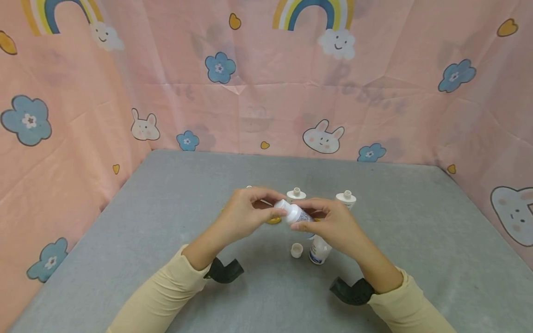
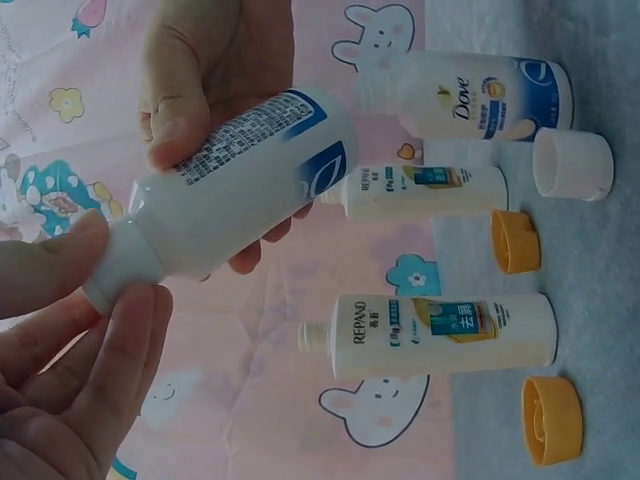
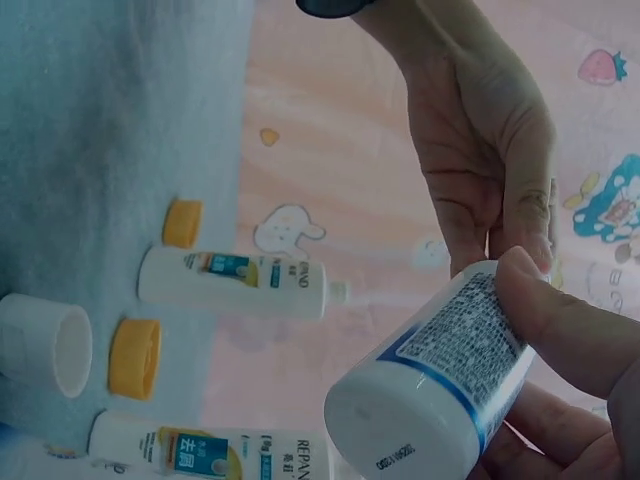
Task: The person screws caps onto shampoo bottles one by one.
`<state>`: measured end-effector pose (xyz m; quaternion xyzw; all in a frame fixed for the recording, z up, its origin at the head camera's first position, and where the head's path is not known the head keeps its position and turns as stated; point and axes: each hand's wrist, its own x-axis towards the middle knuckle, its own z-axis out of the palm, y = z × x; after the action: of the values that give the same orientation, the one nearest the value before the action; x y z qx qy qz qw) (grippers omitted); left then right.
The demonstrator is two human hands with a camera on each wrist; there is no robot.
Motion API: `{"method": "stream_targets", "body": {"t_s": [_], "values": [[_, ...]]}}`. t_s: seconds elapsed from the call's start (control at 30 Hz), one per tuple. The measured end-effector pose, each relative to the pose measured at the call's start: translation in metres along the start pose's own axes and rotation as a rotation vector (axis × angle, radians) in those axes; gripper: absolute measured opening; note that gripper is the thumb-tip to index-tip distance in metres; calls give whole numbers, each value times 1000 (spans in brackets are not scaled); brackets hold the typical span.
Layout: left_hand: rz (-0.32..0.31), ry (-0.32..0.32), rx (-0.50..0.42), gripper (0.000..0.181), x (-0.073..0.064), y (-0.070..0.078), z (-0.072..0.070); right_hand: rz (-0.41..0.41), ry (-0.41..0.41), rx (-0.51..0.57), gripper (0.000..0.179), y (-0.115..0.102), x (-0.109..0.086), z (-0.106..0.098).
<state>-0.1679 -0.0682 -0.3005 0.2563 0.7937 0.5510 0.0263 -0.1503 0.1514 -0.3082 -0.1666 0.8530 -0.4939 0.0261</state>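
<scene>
Both hands hold one small white bottle (image 1: 300, 215) with a blue band and fine print, tilted above the table. My left hand (image 1: 243, 210) pinches its white cap (image 2: 125, 265) between thumb and fingers. Around the bottle's body, my right hand (image 1: 335, 224) has its thumb on the printed side and fingers behind. Below the hands, an uncapped white Dove bottle (image 2: 480, 95) stands on the table, partly covered by the right hand in the head view. Beside it is a loose white cap (image 1: 296, 250) with its hollow side up.
Uncapped white REPAND bottles (image 2: 445, 333) stand farther back on the grey table (image 1: 187, 185), one partly behind the left hand. Loose yellow caps (image 2: 552, 420) lie near them. Another white bottle (image 1: 346, 198) stands behind the right hand. A pink patterned curtain (image 1: 258, 101) encloses the table.
</scene>
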Motion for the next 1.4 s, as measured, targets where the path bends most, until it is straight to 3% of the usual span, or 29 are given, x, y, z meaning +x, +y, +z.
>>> {"method": "stream_targets", "body": {"t_s": [0.3,0.6,0.73,1.03,1.2,1.4], "values": [[-53,2,-147,26,1,2,-7,55,-60,101,43,0,1,2],[-183,2,-167,28,-5,-1,-20,94,-73,262,46,-8,1,22],[-197,10,-169,30,-8,-6,-26,117,-43,323,46,-9,2,36],[-237,-8,-112,32,-16,-27,-28,172,10,317,45,0,6,66],[-242,1,-82,34,-20,-38,-26,168,34,262,41,6,10,78],[-256,10,-53,31,-22,-51,-24,217,60,224,39,13,15,91]]}}
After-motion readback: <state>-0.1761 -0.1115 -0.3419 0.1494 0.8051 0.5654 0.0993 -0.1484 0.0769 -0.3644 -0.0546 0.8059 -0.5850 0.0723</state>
